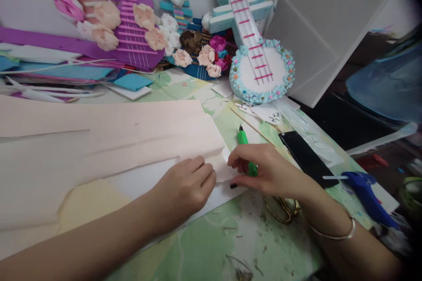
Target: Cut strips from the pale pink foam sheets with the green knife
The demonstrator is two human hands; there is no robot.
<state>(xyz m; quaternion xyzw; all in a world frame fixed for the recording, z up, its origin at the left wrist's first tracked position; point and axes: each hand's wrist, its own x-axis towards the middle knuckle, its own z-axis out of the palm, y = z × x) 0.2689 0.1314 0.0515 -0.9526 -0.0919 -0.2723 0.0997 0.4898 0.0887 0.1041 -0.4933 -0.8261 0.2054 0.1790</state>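
Peach paper (108, 123): spread over the left and middle of the table (198, 250), creased lengthwise, its narrow end between the two hands.
Left hand (191, 184): resting at the lower edge of that narrow end, fingers curled inward; whether they pinch the paper cannot be told.
Right hand (263, 169): at the end of the paper, thumb and fingers bent toward each other with a gap between them.
White sheet (132, 182): partly under the peach paper, showing along its lower edge.
Green tool (242, 136): dark-tipped, partly hidden behind the right hand.
Gold-handled scissors (280, 211): below the right wrist, partly covered.
Black phone-like slab (306, 156): flat, beyond the right forearm.
Blue glue gun (369, 197): at the right side of the table.
Pale blue banjo-shaped piece (260, 70): leaning upright at the back, rimmed with small flowers.
Purple stringed piece (132, 30): back left, with peach paper flowers (107, 14) around it.
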